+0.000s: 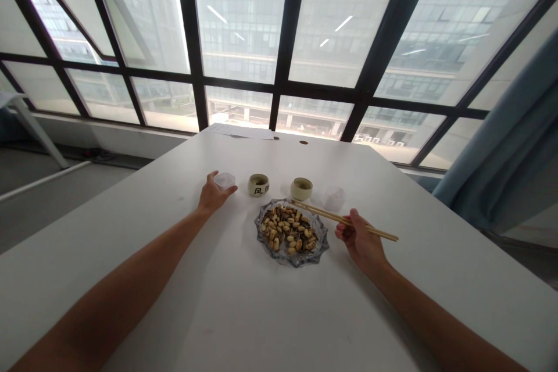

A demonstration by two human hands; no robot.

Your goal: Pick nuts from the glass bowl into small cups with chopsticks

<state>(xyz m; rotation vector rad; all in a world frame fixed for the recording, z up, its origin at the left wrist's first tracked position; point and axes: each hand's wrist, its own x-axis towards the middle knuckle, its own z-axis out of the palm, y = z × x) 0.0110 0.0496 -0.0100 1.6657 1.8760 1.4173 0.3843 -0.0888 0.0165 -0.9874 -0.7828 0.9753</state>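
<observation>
My left hand is closed around the side of a small clear plastic cup at the left of the row of cups. In my right hand is a pair of wooden chopsticks, their tips pointing left over the far rim of a glass dish. Mixed nuts and seeds fill the dish, which lies between my hands. Behind it stand a pale green cup with dark characters and a plain pale green cup. A second clear cup stands beyond the chopsticks.
The white table reaches toward large windows with black frames. Papers lie at its far edge, near a round brown hole. A blue curtain hangs at the right, and a white table leg shows at the left.
</observation>
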